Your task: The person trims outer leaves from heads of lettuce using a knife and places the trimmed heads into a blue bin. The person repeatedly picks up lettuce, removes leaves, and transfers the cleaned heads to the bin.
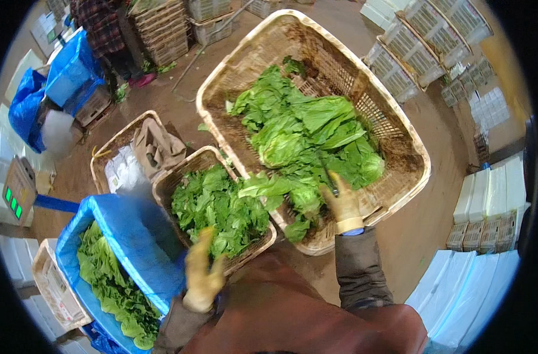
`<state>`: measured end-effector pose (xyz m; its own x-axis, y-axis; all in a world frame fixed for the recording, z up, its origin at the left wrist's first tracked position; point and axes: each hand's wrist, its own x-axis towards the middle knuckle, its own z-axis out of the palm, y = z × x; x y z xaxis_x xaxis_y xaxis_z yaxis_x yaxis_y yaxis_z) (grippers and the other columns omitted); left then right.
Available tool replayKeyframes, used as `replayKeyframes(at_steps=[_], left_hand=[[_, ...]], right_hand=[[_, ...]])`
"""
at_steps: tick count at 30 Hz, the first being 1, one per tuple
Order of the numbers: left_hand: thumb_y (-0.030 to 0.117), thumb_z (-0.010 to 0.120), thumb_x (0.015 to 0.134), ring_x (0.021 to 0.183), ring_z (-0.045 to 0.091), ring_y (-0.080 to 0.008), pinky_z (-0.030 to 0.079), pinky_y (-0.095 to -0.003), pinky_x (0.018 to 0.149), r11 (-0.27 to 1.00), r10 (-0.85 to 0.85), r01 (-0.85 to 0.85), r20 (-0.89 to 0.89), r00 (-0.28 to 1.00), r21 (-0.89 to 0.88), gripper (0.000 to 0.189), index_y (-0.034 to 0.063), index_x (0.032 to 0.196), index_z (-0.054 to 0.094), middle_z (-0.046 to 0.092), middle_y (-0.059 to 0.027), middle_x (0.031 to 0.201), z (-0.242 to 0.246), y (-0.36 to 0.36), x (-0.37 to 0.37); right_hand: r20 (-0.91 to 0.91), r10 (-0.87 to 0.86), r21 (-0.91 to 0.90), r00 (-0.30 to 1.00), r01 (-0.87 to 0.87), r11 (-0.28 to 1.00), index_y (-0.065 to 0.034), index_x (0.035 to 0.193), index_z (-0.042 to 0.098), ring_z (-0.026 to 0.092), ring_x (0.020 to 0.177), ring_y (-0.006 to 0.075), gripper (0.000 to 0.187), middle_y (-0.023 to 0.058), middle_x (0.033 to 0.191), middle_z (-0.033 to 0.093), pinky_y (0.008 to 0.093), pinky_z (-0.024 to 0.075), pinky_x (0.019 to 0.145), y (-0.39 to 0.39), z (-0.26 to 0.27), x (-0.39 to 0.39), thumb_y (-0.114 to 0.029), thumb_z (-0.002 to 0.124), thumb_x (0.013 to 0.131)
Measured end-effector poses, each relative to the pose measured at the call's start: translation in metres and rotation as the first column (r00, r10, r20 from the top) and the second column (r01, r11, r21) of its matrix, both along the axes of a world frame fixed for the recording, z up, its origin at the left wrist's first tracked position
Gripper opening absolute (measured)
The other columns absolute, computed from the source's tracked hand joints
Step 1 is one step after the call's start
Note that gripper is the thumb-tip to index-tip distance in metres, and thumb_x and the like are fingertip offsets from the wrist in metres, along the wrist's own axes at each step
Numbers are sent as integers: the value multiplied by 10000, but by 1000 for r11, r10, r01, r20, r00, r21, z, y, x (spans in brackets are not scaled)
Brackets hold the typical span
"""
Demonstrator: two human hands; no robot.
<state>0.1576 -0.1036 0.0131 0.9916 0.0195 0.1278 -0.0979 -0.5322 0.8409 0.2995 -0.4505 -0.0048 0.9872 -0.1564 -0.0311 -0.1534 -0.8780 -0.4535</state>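
My right hand, in a yellowish glove, grips a knife over the near side of a large, dirt-stained plastic crate. The dark blade points away from me, over green lettuce heads heaped in that crate. My left hand, gloved as well and blurred, has its fingers apart and holds nothing. It is by the near edge of a smaller crate full of loose lettuce leaves. To its left, lettuce lies in a container lined with blue plastic.
A scale display stands at far left. Behind the leaf crate, another crate holds brown cloth and white bags. Stacked crates and a person are at upper left. White foam boxes line the right side.
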Motion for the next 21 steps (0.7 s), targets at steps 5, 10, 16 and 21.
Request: replayKeyframes(at_steps=[5,10,16,21], left_hand=[[185,732,824,1463,315,-382,315,-501,1174,504,-743,795,-300,599,339,786,196,1532,390,279,-169,1616,-54,-198,154],[294,697,881,1497,216,-379,290,-532,1181,607,-517,752,-592,619,256,778,268,1561,318,179,-143,1637,-136,-255,195],[219,778,871,1283,549,-222,494,-346,1031,720,-615,144,-529,585,-678,736,69,1499,425,574,-126,1397,-61,-106,240],[264,797,828,1445,352,-275,364,-426,1153,348,-570,182,-53,820,-919,996,143,1605,184,326,-139,1597,33,-46,199]], right_hand=[[176,-23,232,984,-19,972,-72,1316,602,641,1120,359,526,186,1227,664,409,507,940,-37,15,20,-458,618,959],[26,-111,388,993,92,917,-18,1335,598,651,901,167,687,122,1142,694,332,526,820,-77,29,23,-563,654,921],[-37,382,256,923,-361,897,-199,1567,276,358,1457,339,975,215,1604,281,443,414,1104,-59,26,44,-680,677,820],[-106,375,663,921,-215,717,-53,1410,522,686,1020,320,809,205,1086,705,393,532,847,-18,47,70,-578,736,833]])
